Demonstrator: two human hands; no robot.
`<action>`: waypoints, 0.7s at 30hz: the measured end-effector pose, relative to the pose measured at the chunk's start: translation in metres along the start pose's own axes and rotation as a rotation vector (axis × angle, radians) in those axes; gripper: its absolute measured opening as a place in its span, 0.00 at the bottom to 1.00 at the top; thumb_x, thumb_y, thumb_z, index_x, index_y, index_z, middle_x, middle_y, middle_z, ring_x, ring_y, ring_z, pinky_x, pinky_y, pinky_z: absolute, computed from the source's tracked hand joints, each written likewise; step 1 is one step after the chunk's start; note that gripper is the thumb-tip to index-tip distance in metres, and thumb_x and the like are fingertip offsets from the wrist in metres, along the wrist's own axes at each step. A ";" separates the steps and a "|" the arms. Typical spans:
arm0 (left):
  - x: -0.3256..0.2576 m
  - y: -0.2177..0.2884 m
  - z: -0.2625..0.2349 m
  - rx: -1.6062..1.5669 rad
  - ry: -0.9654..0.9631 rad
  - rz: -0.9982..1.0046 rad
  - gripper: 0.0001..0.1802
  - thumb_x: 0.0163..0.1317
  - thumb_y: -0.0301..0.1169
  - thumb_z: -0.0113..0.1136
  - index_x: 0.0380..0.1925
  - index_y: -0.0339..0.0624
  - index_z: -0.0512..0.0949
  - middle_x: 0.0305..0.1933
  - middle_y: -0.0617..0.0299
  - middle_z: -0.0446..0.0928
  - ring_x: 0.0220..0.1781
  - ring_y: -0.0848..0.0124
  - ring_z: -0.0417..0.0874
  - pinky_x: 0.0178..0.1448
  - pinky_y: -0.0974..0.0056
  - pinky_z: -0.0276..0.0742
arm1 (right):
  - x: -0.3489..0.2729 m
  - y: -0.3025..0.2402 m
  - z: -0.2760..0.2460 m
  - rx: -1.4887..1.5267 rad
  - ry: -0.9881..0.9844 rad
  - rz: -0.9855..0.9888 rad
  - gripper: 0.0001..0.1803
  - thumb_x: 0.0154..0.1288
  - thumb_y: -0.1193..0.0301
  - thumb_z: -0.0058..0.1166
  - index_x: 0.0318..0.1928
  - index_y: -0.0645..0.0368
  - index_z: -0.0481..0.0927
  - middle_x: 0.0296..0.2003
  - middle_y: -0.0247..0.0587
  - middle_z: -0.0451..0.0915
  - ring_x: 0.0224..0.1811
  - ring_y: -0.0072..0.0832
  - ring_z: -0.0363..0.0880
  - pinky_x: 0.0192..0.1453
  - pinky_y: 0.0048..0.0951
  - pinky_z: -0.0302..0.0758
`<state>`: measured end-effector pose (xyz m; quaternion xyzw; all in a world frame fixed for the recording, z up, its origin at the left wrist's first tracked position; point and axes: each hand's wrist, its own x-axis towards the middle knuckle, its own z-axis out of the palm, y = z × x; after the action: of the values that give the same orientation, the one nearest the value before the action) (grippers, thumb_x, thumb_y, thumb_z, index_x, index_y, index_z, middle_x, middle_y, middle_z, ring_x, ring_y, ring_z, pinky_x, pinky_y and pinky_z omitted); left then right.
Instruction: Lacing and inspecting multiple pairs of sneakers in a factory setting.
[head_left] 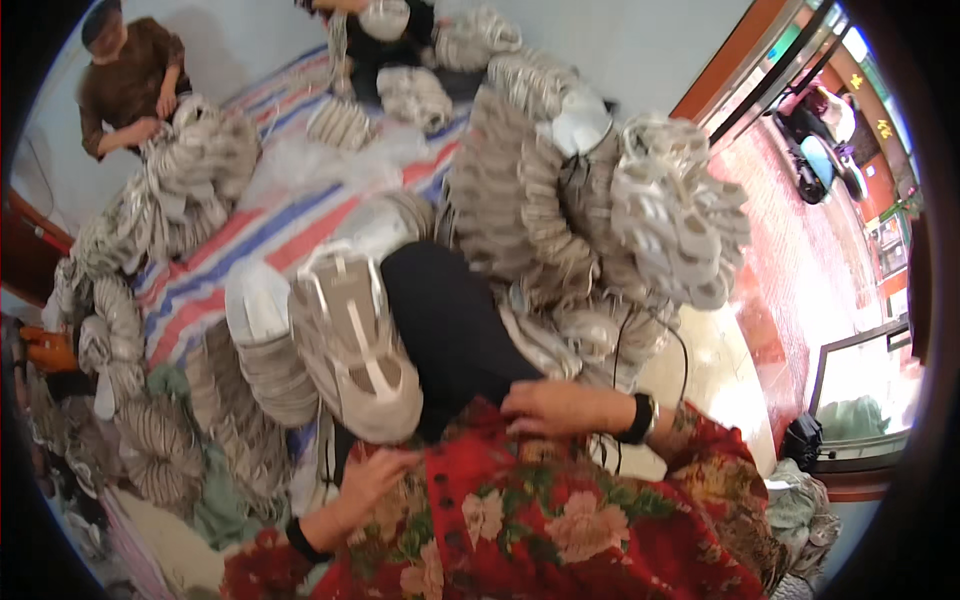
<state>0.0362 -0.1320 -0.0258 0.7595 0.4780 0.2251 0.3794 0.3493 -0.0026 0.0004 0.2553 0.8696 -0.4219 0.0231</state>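
On my lap, the red floral jacket (480, 505) has a row of dark snaps down its front. My left hand (365, 490) is closed at the jacket's left side, just below a stack of beige and white shoe uppers (355, 345). My right hand (560, 408) closes its curled fingers on the jacket's upper edge, over my black trouser leg (450, 320). Some fingertips are hard to make out. The stack leans along my left thigh, and both hands are off it. Beside it stands another bundle of uppers (275, 375) with a white top.
Large bundles of uppers (510, 190) rise ahead on the right, with black cords (685, 350) hanging nearby. Striped sheeting (230, 270) covers the floor. A person (140, 80) handles uppers at far left; another sits at the back. More bundles (160, 450) lie at left.
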 end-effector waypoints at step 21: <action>0.124 0.020 -0.054 0.213 0.439 0.085 0.09 0.50 0.17 0.59 0.32 0.39 0.80 0.22 0.58 0.73 0.25 0.61 0.73 0.29 0.63 0.67 | 0.110 0.181 0.028 -0.071 0.655 0.428 0.09 0.58 0.74 0.48 0.35 0.65 0.79 0.34 0.57 0.79 0.35 0.55 0.78 0.42 0.48 0.74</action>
<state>0.0642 -0.0061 0.0203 0.7474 0.5377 0.3488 0.1747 0.3326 0.1163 -0.1760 0.5511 0.7722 -0.2732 -0.1592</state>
